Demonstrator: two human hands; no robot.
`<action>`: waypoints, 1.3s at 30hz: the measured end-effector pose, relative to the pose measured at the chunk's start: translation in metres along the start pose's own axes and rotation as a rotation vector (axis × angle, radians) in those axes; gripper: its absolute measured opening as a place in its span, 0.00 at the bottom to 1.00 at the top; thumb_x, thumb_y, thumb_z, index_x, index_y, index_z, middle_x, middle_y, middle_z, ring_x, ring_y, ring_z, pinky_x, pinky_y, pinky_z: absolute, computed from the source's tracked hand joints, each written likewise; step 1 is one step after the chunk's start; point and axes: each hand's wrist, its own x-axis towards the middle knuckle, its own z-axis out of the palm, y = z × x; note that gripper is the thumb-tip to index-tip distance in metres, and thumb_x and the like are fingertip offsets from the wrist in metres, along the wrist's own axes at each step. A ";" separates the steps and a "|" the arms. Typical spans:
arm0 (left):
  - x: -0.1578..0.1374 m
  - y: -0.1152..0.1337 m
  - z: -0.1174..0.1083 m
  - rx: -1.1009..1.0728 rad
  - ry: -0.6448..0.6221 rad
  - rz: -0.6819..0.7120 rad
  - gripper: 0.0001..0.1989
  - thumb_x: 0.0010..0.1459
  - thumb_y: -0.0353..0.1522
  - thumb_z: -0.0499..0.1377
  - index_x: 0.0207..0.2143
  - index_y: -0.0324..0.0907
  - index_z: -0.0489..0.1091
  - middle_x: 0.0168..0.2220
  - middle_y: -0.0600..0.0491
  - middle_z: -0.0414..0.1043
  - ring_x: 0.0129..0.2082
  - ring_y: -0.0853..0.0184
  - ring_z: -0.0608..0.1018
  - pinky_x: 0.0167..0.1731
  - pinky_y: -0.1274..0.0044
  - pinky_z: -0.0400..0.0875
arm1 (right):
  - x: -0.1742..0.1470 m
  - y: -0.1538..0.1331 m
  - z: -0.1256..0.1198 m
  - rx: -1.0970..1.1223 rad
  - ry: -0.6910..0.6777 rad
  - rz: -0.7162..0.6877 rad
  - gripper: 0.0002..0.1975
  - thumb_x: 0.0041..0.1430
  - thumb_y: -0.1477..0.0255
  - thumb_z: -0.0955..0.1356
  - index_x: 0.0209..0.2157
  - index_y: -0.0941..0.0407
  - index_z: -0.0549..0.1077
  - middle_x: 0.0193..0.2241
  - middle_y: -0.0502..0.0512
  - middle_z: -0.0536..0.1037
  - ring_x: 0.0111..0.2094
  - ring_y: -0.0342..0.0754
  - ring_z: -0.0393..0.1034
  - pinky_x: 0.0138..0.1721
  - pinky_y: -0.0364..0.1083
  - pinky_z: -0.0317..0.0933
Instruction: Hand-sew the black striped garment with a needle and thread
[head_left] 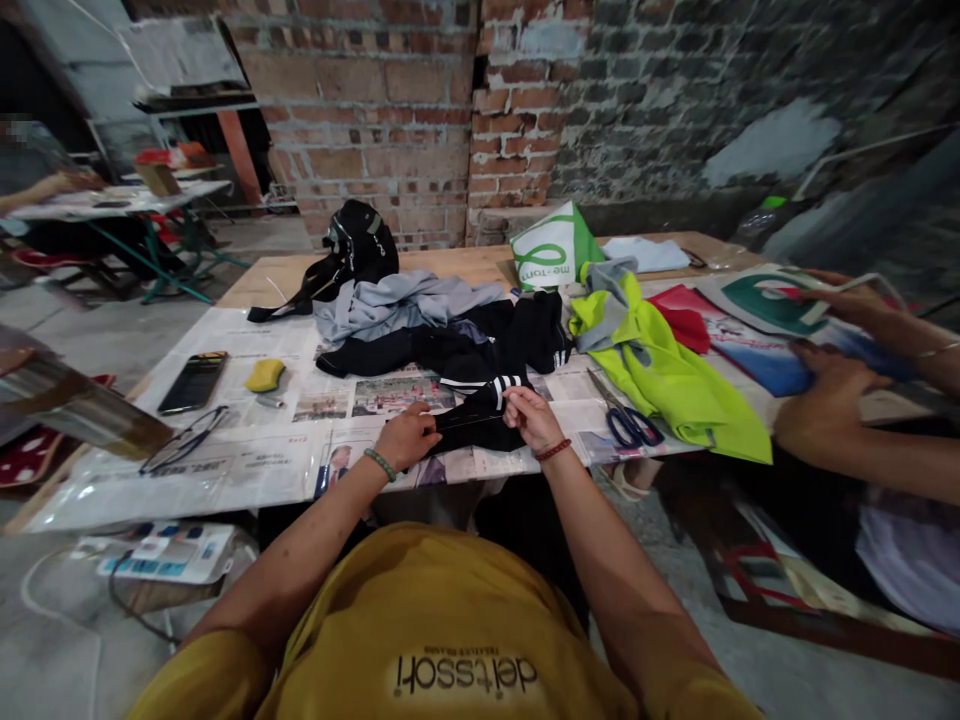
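Observation:
A black garment with white stripes [480,432] lies at the table's front edge between my hands. My left hand [409,437], with a green bead bracelet, has its fingers closed on the left end of that cloth. At the garment's right side my right hand [531,420] is raised a little, thumb and fingers pinched together. A thin pale line, perhaps thread, crosses the black cloth toward the right fingertips; whatever sits in the pinch is too small to make out. More dark clothing [420,350] is heaped just beyond.
Dark-handled scissors [630,424] and a lime-yellow garment [660,365] lie to the right. A co-worker's hands work an iron [780,300] there. Eyeglasses [184,440], a phone [193,382], a yellow sponge [265,375] and a metal cylinder [82,405] are left. A black bag [360,245] stands behind.

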 end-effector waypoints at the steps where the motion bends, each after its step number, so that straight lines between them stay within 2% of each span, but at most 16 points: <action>1: -0.001 -0.004 -0.001 -0.005 0.018 0.006 0.06 0.52 0.34 0.58 0.29 0.42 0.74 0.50 0.49 0.65 0.45 0.63 0.73 0.50 0.72 0.66 | 0.000 0.000 0.001 -0.004 0.002 0.003 0.10 0.50 0.65 0.70 0.31 0.56 0.71 0.13 0.41 0.62 0.14 0.36 0.56 0.18 0.40 0.52; 7: -0.003 -0.014 0.000 -0.026 0.046 0.020 0.09 0.53 0.34 0.57 0.34 0.41 0.76 0.51 0.47 0.65 0.47 0.63 0.72 0.52 0.72 0.65 | -0.002 -0.002 0.005 -0.033 0.016 -0.001 0.10 0.49 0.65 0.70 0.31 0.57 0.71 0.13 0.41 0.61 0.14 0.36 0.55 0.18 0.40 0.51; 12: -0.002 -0.013 -0.004 -0.017 0.037 0.025 0.09 0.53 0.34 0.57 0.30 0.42 0.76 0.49 0.49 0.67 0.46 0.64 0.73 0.50 0.74 0.66 | -0.002 -0.001 0.008 -0.082 0.022 -0.006 0.11 0.49 0.64 0.70 0.31 0.57 0.70 0.13 0.40 0.61 0.14 0.36 0.55 0.19 0.40 0.52; 17: -0.003 -0.007 -0.008 0.105 -0.007 -0.043 0.11 0.54 0.39 0.55 0.29 0.44 0.75 0.37 0.52 0.72 0.36 0.66 0.75 0.40 0.76 0.69 | -0.001 0.002 0.012 -0.188 0.050 -0.032 0.12 0.49 0.63 0.69 0.31 0.57 0.71 0.13 0.41 0.61 0.14 0.36 0.54 0.19 0.40 0.52; 20: -0.004 -0.005 -0.007 0.129 -0.002 -0.064 0.12 0.54 0.39 0.55 0.29 0.44 0.74 0.33 0.52 0.73 0.35 0.66 0.74 0.38 0.77 0.68 | -0.002 0.002 0.013 -0.214 0.069 -0.035 0.12 0.49 0.63 0.69 0.30 0.57 0.71 0.13 0.41 0.62 0.14 0.36 0.54 0.19 0.40 0.52; 22: -0.004 -0.007 -0.007 0.099 0.026 -0.022 0.11 0.54 0.38 0.56 0.28 0.43 0.75 0.35 0.50 0.72 0.38 0.65 0.73 0.43 0.75 0.67 | -0.002 0.001 0.013 -0.213 0.074 -0.038 0.11 0.50 0.63 0.68 0.30 0.57 0.71 0.13 0.41 0.62 0.14 0.36 0.54 0.19 0.40 0.52; 25: -0.006 -0.012 -0.010 0.058 0.090 0.062 0.09 0.52 0.36 0.58 0.27 0.42 0.75 0.46 0.48 0.69 0.47 0.59 0.69 0.52 0.68 0.61 | -0.002 0.001 0.013 -0.199 0.074 -0.036 0.11 0.50 0.64 0.68 0.31 0.57 0.70 0.13 0.41 0.61 0.14 0.36 0.54 0.19 0.40 0.52; 28: -0.009 -0.014 -0.014 0.072 0.095 0.056 0.08 0.51 0.37 0.59 0.29 0.44 0.76 0.54 0.50 0.63 0.53 0.54 0.64 0.53 0.62 0.57 | -0.001 0.002 0.013 -0.187 0.075 -0.030 0.10 0.50 0.64 0.68 0.31 0.57 0.70 0.13 0.41 0.62 0.14 0.36 0.55 0.19 0.39 0.52; 32: -0.010 -0.011 -0.014 0.110 0.067 0.009 0.08 0.51 0.39 0.59 0.28 0.45 0.75 0.53 0.51 0.65 0.51 0.54 0.67 0.52 0.60 0.56 | 0.000 0.003 0.013 -0.203 0.079 -0.035 0.11 0.49 0.64 0.68 0.30 0.57 0.70 0.13 0.41 0.62 0.14 0.36 0.54 0.19 0.39 0.51; 39: -0.007 -0.004 -0.009 0.145 0.089 0.036 0.10 0.51 0.38 0.58 0.27 0.41 0.74 0.46 0.47 0.71 0.47 0.54 0.70 0.51 0.58 0.54 | -0.001 0.002 0.014 -0.216 0.072 -0.032 0.11 0.49 0.64 0.68 0.31 0.57 0.71 0.13 0.41 0.61 0.14 0.36 0.54 0.19 0.40 0.52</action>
